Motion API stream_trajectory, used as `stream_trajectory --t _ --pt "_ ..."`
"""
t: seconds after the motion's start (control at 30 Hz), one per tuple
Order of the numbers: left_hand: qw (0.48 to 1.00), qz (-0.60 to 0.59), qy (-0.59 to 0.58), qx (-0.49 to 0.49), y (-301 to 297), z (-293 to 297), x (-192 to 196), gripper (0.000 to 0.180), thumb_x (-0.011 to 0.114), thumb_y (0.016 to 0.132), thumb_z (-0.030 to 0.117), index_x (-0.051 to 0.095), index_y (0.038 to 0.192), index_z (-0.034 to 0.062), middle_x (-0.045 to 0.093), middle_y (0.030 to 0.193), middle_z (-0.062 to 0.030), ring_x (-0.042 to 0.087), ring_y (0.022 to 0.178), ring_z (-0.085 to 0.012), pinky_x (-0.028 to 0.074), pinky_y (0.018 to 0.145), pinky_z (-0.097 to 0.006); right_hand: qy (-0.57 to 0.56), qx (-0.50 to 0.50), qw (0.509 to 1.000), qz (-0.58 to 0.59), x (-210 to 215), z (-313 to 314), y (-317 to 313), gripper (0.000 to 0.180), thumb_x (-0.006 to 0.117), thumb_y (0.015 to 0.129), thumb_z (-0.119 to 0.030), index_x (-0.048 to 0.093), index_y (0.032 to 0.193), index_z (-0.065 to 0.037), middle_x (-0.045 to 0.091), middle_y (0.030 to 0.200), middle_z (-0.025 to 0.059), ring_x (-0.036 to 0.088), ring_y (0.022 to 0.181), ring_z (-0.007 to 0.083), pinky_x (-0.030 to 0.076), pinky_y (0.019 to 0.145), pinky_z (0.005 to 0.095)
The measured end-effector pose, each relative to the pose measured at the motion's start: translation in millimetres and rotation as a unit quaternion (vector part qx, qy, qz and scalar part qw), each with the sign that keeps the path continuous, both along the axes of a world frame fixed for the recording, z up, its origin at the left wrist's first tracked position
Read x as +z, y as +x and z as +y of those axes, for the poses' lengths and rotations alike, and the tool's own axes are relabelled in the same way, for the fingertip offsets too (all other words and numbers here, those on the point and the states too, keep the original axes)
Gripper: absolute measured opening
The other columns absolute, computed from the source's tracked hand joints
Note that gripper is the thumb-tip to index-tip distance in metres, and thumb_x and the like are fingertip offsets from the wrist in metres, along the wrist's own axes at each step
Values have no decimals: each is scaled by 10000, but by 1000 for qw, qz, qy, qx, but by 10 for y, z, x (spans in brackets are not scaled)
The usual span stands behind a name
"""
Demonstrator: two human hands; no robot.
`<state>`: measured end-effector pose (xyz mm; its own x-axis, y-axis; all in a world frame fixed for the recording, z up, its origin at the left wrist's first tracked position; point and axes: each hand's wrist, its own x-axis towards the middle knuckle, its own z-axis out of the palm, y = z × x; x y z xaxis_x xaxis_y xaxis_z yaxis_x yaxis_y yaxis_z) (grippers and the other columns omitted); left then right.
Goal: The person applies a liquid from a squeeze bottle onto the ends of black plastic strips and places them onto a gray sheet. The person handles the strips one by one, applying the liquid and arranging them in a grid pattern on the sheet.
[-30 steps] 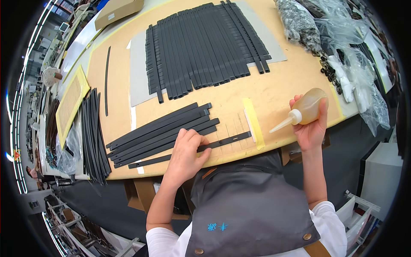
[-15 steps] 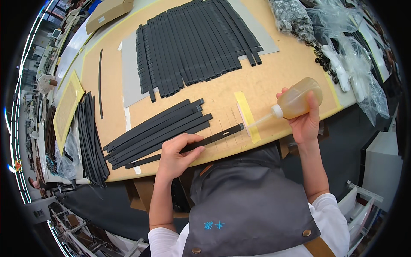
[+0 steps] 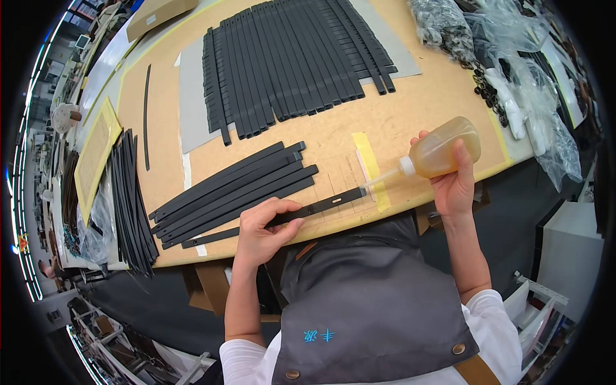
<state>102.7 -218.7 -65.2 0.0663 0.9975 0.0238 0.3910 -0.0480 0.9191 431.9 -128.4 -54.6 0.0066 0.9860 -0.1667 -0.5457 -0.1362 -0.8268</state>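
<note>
Between the thumb and fingers of my left hand [image 3: 266, 228] is a black strap [image 3: 321, 205] with a small slot near its right end. The strap lies slanted along the table's near edge. My right hand [image 3: 452, 186] grips a translucent squeeze bottle [image 3: 446, 147] of amber liquid, tilted so its thin nozzle [image 3: 382, 178] points left and down. The nozzle tip is at the strap's right end; whether they touch I cannot tell. Just beyond my left hand lies a small group of similar black straps [image 3: 237, 186]. Yellow tape [image 3: 367, 157] sits under the nozzle.
A wide row of black straps [image 3: 289, 64] lies on a grey board [image 3: 192, 115] at the back. Thin black strips [image 3: 133, 205] and a yellow-edged panel [image 3: 96, 163] are on the left. Plastic bags [image 3: 500, 32] and dark rings [image 3: 487, 90] lie at the far right.
The bottle has shifted slightly left, bringing its nozzle tip from just right of the strap's end to right at it. My left hand keeps its hold on the strap.
</note>
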Motion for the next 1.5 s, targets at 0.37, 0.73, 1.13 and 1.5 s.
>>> stream_trajectory --t 0.37,0.73,1.13,1.5 --pt "1000 -9 19 9 9 2 -36 212 782 763 -40 721 965 -19 644 793 -10 501 624 -19 364 519 -171 -18 31 999 -27 -42 -18 57 580 616 980 -476 520 1350 -40 656 1250 200 650 1185 339 534 1013 428" --pt "1000 -7 12 15 13 -14 -47 211 789 766 -29 720 965 -20 644 793 -10 500 614 -20 367 521 -171 -23 15 999 -26 -26 -2 62 578 614 976 -480 533 1331 -32 656 1232 184 664 1152 342 530 1019 444" --pt "949 241 158 125 -440 96 924 233 802 749 -11 738 969 31 658 756 -41 495 523 -106 373 470 -243 10 -36 988 152 -290 474 612 620 672 932 -514 558 1302 -30 655 1201 161 653 1146 326 566 948 414" --pt "951 222 183 116 -1491 2012 931 216 784 823 42 715 1024 5 682 785 -49 611 691 -104 491 644 -255 18 -58 955 289 -436 695 845 528 670 961 -446 579 1299 -50 651 1239 136 666 1148 265 581 1008 368"
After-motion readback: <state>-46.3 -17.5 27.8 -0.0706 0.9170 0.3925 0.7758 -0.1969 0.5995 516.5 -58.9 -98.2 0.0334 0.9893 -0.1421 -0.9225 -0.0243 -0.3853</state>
